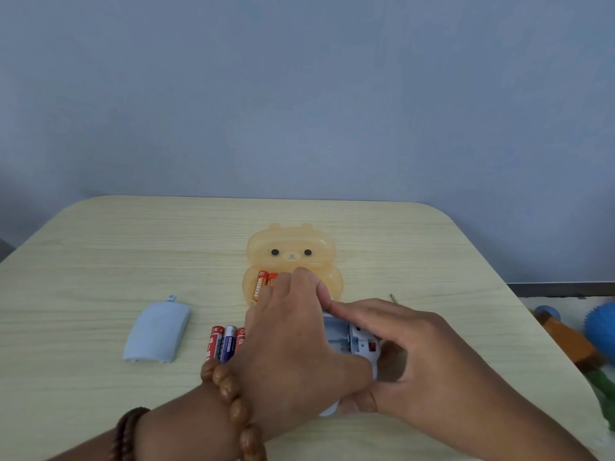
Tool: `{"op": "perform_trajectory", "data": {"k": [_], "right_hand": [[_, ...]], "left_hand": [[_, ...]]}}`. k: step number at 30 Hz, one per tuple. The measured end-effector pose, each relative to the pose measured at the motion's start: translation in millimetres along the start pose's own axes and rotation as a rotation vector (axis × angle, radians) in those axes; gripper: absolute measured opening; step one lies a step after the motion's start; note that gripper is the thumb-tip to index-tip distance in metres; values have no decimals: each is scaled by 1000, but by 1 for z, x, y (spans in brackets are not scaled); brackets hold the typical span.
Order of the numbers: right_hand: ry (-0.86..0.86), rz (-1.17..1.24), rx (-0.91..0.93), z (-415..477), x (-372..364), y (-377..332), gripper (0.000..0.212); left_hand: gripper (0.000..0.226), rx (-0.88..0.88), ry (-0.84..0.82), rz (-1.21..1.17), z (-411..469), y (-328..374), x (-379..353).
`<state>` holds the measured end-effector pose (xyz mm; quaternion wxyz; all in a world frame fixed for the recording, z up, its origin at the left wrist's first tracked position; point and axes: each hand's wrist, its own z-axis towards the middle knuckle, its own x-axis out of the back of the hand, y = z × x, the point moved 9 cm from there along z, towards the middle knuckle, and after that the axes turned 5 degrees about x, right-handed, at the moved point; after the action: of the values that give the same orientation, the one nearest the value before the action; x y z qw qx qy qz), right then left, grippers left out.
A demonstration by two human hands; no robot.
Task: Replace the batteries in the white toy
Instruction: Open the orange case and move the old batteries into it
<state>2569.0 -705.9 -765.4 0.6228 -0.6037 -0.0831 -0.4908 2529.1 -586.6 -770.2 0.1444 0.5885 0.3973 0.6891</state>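
The white toy (356,344) lies on the table with its battery compartment open and facing up; my right hand (409,357) grips it from the right side. My left hand (293,324) reaches over the toy into the open orange bear-shaped case (289,247), fingers curled down onto the orange batteries (264,282) inside. Whether it holds one is hidden. Three loose batteries (224,342), red and purple, lie left of my left hand. The toy's pale blue battery cover (156,331) lies further left.
The light wooden table (100,261) has rounded corners and ends at a blue-grey wall. A thin metal tool (394,298) lies behind my right hand. Off the table's right edge lie a blue spiky ball (602,327) and brown and green toys (572,344).
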Motion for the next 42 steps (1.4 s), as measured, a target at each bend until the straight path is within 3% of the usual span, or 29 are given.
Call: {"op": "perform_trajectory", "data": {"k": [6,13,18,22,29,35,38,42], "right_hand": [[9,-2,-1,-1,-1,1,95],[-3,13,-18,-2,-2,5,94],[12,32,-32,-5,-1,9,79],[27,61,-33,-6,0,13,81],[52,81,-69,-9,-1,18,83],[41,98,-83,-4,-2,17,84],[39,103,-95,-4,-1,15,86],[44,113,-110,-5,-1,16,86]], "left_hand": [[50,10,25,21,1,3,1],[37,81,-83,-130,-1,1,1],[34,-118,-38,-9,-11,12,4],[25,-250,-18,38,-16,17,4],[36,-343,-28,162,-19,10,6],[18,-319,108,-155,-4,18,49],[11,-226,83,-348,22,6,67],[9,-122,52,-411,55,-20,77]]}}
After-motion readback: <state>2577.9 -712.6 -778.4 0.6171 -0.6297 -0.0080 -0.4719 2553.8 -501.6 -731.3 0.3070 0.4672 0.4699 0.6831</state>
